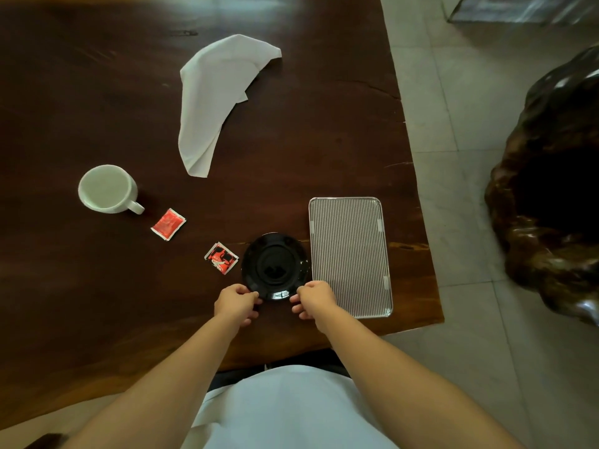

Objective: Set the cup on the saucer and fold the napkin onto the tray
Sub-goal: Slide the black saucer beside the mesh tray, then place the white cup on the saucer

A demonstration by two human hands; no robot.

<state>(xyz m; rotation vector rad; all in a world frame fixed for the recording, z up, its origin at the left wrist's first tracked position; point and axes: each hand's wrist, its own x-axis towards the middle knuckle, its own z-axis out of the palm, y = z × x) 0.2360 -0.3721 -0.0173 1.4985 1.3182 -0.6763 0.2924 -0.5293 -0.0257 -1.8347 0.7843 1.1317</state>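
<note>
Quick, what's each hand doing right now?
Left hand: pinching the near rim of the black saucer.
Right hand: pinching the saucer's near rim too.

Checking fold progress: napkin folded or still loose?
Loose. The napkin lies crumpled and uneven on the table, away from the tray.

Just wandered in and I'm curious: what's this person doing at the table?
A person is setting up a tea service. Both hands, left hand and right hand, grip the near rim of a black saucer beside a striped tray. The white cup stands apart, not yet on the saucer. The napkin lies crumpled farther back, unfolded.
</note>
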